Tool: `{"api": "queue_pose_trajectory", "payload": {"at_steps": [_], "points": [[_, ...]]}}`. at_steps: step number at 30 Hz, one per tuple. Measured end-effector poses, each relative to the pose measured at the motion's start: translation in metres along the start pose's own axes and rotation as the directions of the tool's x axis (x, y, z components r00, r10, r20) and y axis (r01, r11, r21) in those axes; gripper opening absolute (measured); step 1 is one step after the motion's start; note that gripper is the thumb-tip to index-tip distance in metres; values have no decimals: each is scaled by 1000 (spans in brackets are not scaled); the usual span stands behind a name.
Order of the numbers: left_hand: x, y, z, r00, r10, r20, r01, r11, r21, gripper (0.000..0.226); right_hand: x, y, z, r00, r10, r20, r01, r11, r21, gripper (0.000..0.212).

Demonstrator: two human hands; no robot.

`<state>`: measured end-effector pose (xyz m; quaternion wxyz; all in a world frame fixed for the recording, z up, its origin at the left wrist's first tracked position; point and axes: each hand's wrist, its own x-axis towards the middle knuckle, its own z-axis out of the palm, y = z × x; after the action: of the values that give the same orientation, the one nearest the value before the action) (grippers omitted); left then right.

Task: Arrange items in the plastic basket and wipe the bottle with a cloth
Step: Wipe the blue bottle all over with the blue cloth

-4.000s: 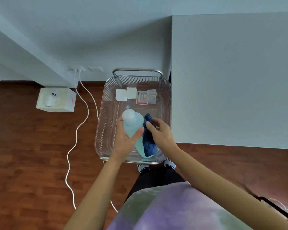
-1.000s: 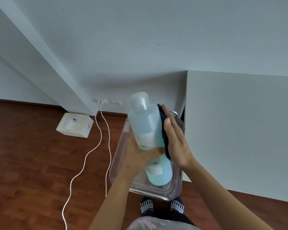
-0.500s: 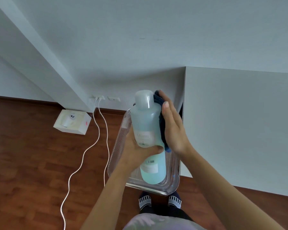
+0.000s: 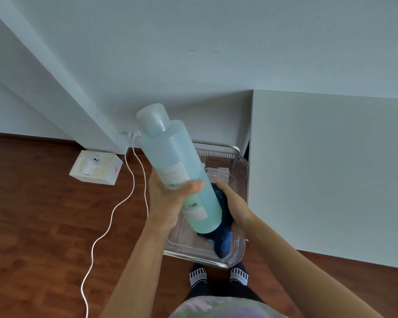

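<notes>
My left hand (image 4: 170,198) grips a tall pale-blue bottle (image 4: 172,157) around its middle, held above the clear plastic basket (image 4: 240,171) and tilted with its cap to the upper left. My right hand (image 4: 233,203) presses a dark blue cloth (image 4: 223,235) against the bottle's lower right side, near its base. The cloth hangs down into the basket. Small packets (image 4: 217,173) lie at the basket's far end.
A white cabinet side (image 4: 331,175) stands close on the right of the basket. Two white cables (image 4: 115,207) trail over the wooden floor on the left, near a white box (image 4: 95,167). My feet in striped socks (image 4: 218,275) are just behind the basket.
The bottle has tilted over to the left and risen slightly. My right hand with the cloth has slid down from the bottle's neck to its lower part.
</notes>
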<state>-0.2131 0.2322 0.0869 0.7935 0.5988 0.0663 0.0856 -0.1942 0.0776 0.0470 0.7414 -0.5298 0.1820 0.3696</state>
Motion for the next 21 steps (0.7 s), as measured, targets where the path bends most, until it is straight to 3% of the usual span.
{"api": "queue_pose_trajectory", "payload": {"at_steps": [2,4,7,12,15,18,21], "points": [[-4,-4,1,998,-11,-65,6,997,-75,55,8,11,-5,995,101,26,-104,974,204,48],[-8,-11,-1,992,-15,-127,1,994,-107,52,16,22,-2,995,92,42,-101,938,332,46],[-15,-19,-8,976,38,-217,-34,999,22,53,27,36,10,988,149,30,-150,929,339,43],[-36,-48,-33,951,49,-304,6,984,176,68,44,62,15,940,278,-197,-274,960,50,45],[-47,-68,-46,938,38,-344,33,980,198,63,51,79,14,919,288,-269,-307,951,-30,38],[-52,-83,-55,912,18,-409,99,960,264,72,61,92,6,928,175,-329,-260,936,-237,34],[-60,-102,-68,874,5,-485,170,933,316,83,73,92,-6,961,19,-275,-170,827,-536,41]]}}
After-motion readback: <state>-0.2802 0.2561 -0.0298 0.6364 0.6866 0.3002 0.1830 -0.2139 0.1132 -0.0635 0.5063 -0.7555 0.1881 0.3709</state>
